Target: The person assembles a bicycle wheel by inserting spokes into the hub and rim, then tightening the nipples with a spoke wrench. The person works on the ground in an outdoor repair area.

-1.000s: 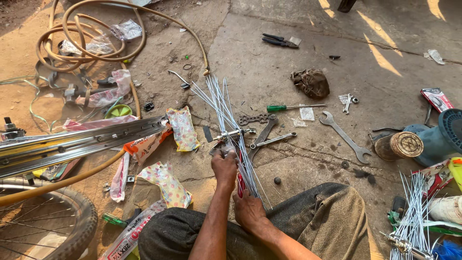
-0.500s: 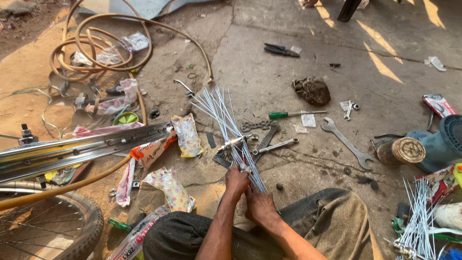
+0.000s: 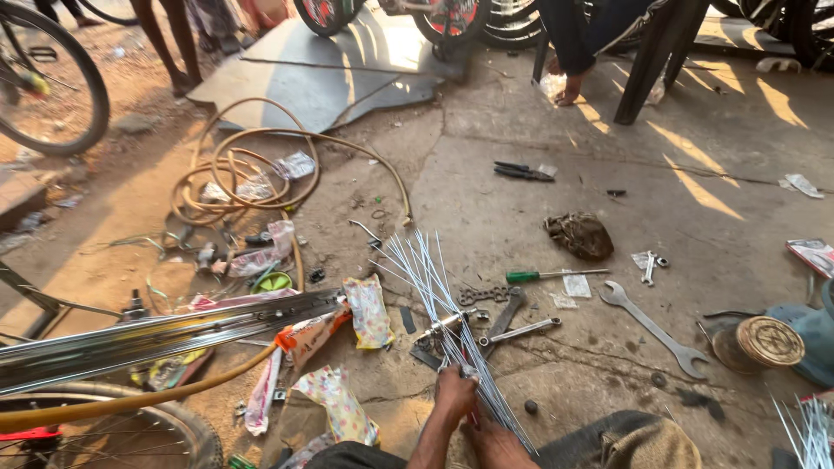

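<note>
Spokes [image 3: 434,291] fan upward at frame centre because my left hand [image 3: 454,393] and right hand [image 3: 497,441] grip their lower ends together.

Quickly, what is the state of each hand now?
Left hand: closed around the bundle of spokes.
Right hand: on the same bundle lower down; grip cannot be told.
</note>
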A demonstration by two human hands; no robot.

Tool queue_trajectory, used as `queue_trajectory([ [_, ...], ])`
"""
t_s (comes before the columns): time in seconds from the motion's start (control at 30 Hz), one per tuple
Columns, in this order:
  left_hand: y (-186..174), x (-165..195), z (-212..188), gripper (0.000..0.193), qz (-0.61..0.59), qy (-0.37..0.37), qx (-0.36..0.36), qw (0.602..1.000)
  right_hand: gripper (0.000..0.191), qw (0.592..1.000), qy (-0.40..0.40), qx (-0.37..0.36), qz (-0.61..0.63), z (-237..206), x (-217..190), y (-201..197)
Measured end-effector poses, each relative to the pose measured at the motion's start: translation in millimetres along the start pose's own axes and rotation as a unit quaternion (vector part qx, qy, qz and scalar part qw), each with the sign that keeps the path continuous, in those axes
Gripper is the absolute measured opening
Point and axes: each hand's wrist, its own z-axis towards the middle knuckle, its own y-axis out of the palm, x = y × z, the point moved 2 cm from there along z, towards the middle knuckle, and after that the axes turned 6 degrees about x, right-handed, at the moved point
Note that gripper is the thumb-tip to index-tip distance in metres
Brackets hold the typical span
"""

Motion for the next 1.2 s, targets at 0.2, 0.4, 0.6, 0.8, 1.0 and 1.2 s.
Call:
queue_trajectory([
  [0.2, -5.5, 6.8, -12.0, 0.018, -0.042, -0.051, -0.044, 0.997, 0.032, 0.985, -0.111, 0.133, 0.025, -0.6, -19.9, -20.1],
  [0.4, -10.1, 17.6, -21.8, 0.024, -0.1, -0.108, -0.072, 0.987, 0.028, 0.995, 0.082, 0.027, 0.055, 12.1, -21.2, -12.1],
  [0.6, -17.6, 25.6, -25.1, 0.033, -0.099, -0.105, -0.052, 0.988, 0.026, 0.99, 0.105, 0.01, 0.091, 14.0, -18.1, -11.1],
  [0.8, -23.5, 21.8, -24.7, 0.021, -0.173, -0.065, -0.021, 0.983, 0.024, 0.965, 0.168, 0.019, 0.203, -11.2, -27.0, -13.2],
  [1.0, -41.9, 33.2, -14.0, 0.01, -0.487, -0.027, 0.1, 0.867, 0.024, 0.775, 0.296, 0.056, 0.556, 11.8, 5.9, -22.2],
  [1.2, -32.5, 17.9, -1.8, 0.021, -0.593, -0.032, 0.019, 0.804, 0.025, 0.613, 0.319, 0.068, 0.72, -86.9, 20.6, -15.0],
])
